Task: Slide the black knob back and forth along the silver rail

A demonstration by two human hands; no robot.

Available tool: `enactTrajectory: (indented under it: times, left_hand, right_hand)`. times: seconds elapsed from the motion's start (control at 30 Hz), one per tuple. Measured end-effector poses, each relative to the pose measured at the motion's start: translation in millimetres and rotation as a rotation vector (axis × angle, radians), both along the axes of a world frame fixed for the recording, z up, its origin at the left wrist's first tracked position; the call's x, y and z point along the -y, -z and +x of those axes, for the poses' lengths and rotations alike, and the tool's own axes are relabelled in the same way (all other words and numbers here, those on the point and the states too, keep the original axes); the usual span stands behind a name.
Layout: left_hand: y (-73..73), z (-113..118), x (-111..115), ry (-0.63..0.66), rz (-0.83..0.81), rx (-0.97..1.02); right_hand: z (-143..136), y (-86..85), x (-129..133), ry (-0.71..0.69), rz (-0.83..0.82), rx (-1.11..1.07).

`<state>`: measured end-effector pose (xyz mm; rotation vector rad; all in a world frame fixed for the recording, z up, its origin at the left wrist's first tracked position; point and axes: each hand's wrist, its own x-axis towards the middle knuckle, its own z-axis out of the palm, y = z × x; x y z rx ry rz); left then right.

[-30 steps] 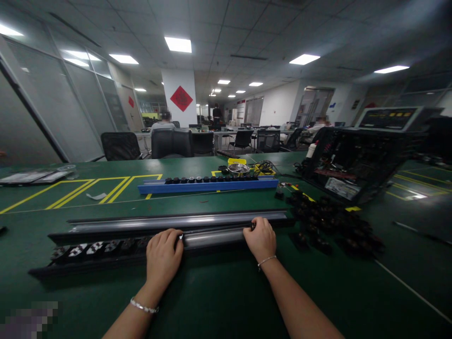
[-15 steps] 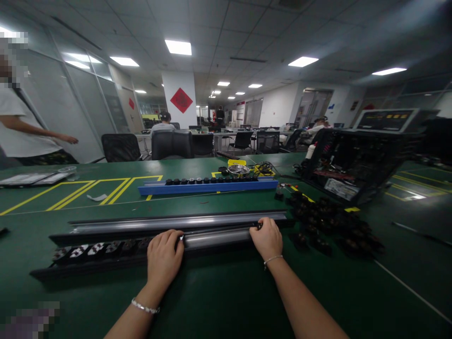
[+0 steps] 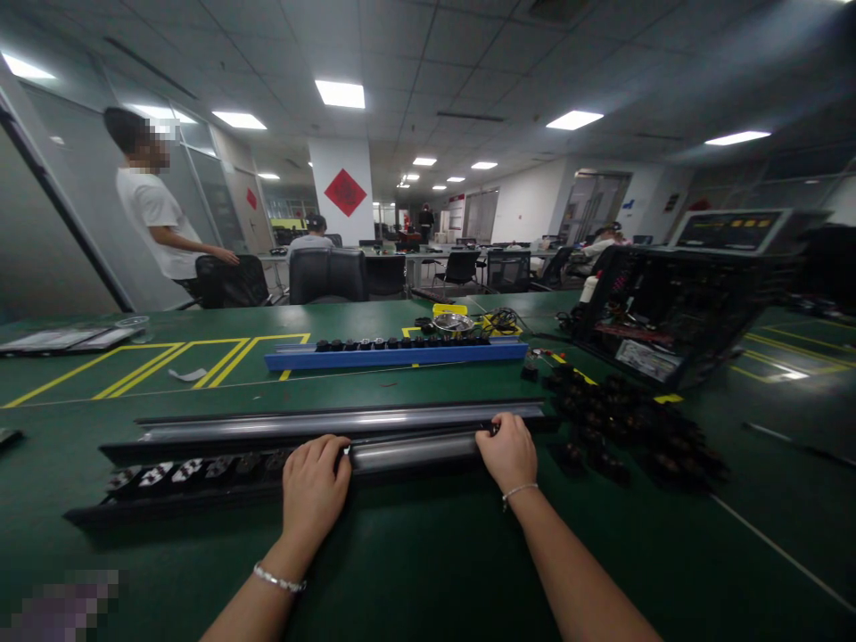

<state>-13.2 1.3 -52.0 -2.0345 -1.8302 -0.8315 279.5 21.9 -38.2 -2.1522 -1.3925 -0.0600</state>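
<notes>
A long black channel [image 3: 415,453] with a shiny grey inner strip lies across the bench before me. Several small black blocks [image 3: 189,470], some with silvery tops, sit in a row in its left part. My left hand [image 3: 316,486] is closed over the channel at the end of that row; its fingers hide most of what they grip, apart from a dark edge. At the channel's right end, my right hand [image 3: 509,453] pinches a small black block [image 3: 493,428], mostly covered by the fingers. A second black channel [image 3: 341,421] lies parallel just behind.
A blue channel [image 3: 401,356] with a row of black blocks lies farther back. At right are a heap of black parts [image 3: 629,423] and an open computer case [image 3: 675,312]. A metal bowl [image 3: 453,323] stands behind. A person [image 3: 160,214] stands at left.
My hands keep their hold and have barely moved. The view has shifted slightly. At left, the person in the white shirt has moved to the right and farther away.
</notes>
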Motion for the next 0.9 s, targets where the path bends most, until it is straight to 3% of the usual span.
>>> enactTrajectory:
  times: [0.2, 0.43, 0.7, 0.9]
  left_hand:
    - [-1.5, 1.2, 0.6, -0.006, -0.01, 0.007]
    - [-0.2, -0.1, -0.2, -0.015, -0.019, 0.017]
    - [1.3, -1.3, -1.8, -0.014, -0.008, 0.015]
    - [-1.0, -3.8, -0.6, -0.004, 0.037, 0.069]
  right_hand:
    - [36.9, -1.9, 8.6, 0.119, -0.021, 0.013]
    - [66.3, 2.5, 30.6, 0.054, -0.193, 0.09]
    - [68.0, 1.7, 36.1, 0.08, -0.286, 0.185]
    - [62.7, 1.3, 39.1, 0.127, -0.222, 0.268]
